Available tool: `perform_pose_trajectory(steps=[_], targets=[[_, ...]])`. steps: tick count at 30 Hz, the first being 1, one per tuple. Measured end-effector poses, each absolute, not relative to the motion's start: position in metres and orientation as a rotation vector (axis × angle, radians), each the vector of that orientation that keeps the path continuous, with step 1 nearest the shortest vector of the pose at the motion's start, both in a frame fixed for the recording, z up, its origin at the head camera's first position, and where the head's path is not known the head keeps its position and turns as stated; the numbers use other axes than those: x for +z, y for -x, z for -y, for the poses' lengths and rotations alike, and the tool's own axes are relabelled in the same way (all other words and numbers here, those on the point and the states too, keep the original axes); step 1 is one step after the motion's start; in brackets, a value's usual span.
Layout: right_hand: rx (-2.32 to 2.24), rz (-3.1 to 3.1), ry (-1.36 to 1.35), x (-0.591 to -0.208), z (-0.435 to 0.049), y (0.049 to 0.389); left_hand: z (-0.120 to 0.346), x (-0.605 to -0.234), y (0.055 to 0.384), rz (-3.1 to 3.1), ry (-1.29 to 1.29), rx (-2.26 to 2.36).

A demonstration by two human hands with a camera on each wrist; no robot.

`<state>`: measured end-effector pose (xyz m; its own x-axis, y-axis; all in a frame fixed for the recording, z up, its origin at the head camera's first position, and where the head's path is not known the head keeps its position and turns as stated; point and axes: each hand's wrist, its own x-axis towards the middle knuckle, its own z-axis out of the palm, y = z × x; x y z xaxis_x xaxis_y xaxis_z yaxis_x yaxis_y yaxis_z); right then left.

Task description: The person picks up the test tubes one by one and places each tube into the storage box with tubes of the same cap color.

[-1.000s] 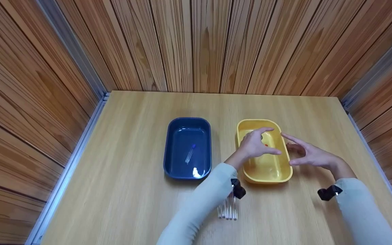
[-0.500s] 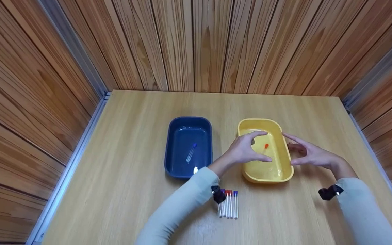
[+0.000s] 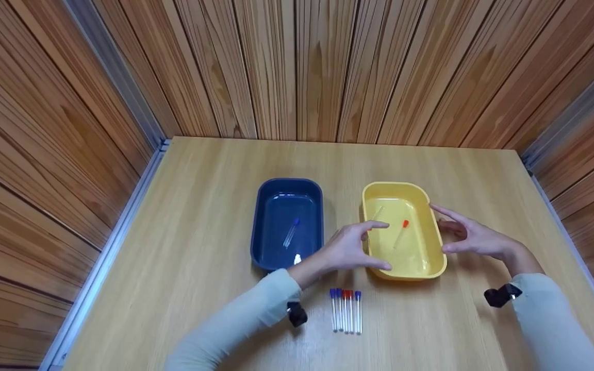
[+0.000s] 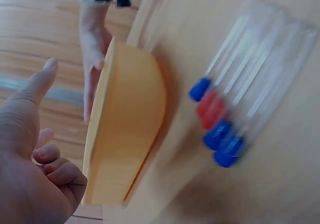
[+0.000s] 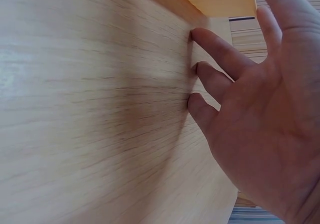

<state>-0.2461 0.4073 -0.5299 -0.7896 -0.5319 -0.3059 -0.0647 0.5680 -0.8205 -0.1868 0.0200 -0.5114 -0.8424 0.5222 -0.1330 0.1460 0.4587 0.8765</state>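
1. My left hand (image 3: 346, 250) hung at the near left side of the yellow tray (image 3: 421, 260), thumb and forefinger spread wide apart, gripping nothing. The wrist view showed its other fingers loosely bent; whether any of them touched the tray, I could not tell.
2. My right hand (image 3: 475, 238) was at the tray's right side, also open, with the forefinger and thumb at the rim and nothing grasped. Its remaining fingers reached down beside the tray, their tips at the desk (image 3: 199, 232) or just above it.
3. Inside the yellow tray lay a red-capped tube (image 3: 399, 236), slanting near the middle, and a second tube (image 3: 378, 212) toward the left wall, partly covered by my left hand.
4. To the left, well apart from the yellow tray, stood the blue tray (image 3: 268, 206), with a blue-capped tube (image 3: 290, 236) lying aslant in it.
5. Nearer me, on the desk, five clear tubes (image 3: 350, 314) lay side by side, caps pointing away: from the left, blue, blue, red, red, blue.
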Motion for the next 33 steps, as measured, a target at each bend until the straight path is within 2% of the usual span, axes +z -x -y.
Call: perform_pose_trajectory(steps=[16, 33], targets=[[-1.161, -2.269, 0.496, -0.529, -0.407, 0.248, 0.025, -0.530, 0.137, -2.309, -0.756, 1.046], [-1.163, -2.268, 0.494, -0.533, -0.408, 0.247, 0.039, -0.564, 0.106, -2.616, -0.835, 0.714]])
